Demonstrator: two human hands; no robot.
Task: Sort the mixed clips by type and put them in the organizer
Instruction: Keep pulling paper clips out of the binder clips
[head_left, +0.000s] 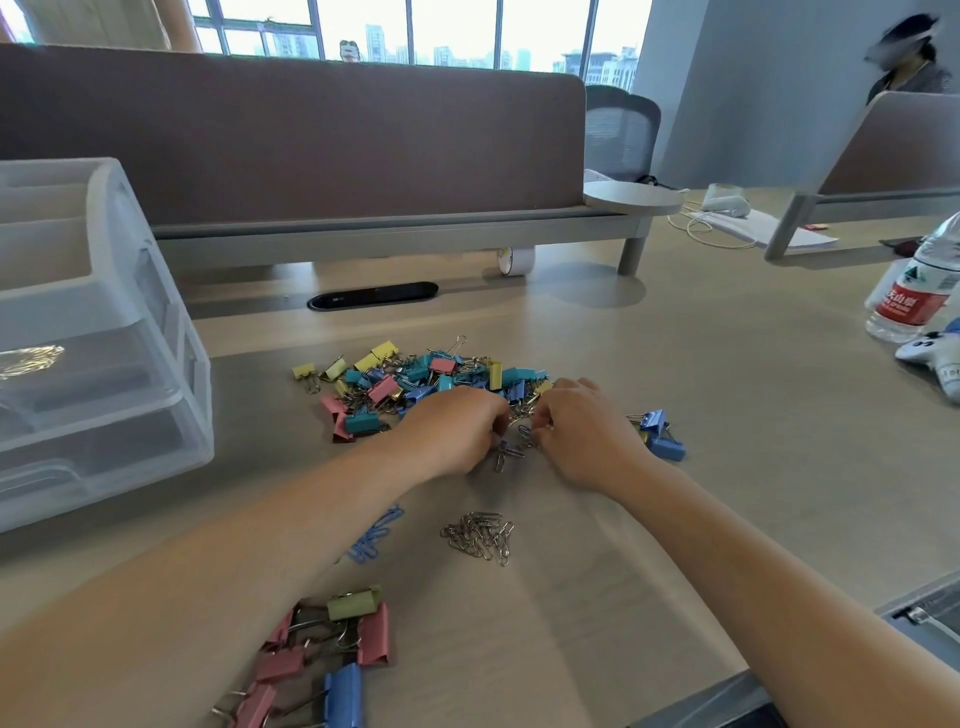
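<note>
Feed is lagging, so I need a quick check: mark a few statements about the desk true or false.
1. The left hand and right hand are both at the mixed pile. True.
2. The organizer stands at the left. True.
3. The silver paper clips lie in the organizer. False: they lie on the desk.
4. The blue paper clips lie right of the silver ones. False: they lie left of them.

The mixed pile of clips (415, 379) is set at the middle of the counter (675, 389), with the organizer (104, 364) at the left edge and a water bottle (914, 291) at the right edge. Before the pile a heap of paper clips (480, 535) is laid, with a second heap (374, 535) to its left. A group of binder clips (332, 654) is gathered at the front edge.
</note>
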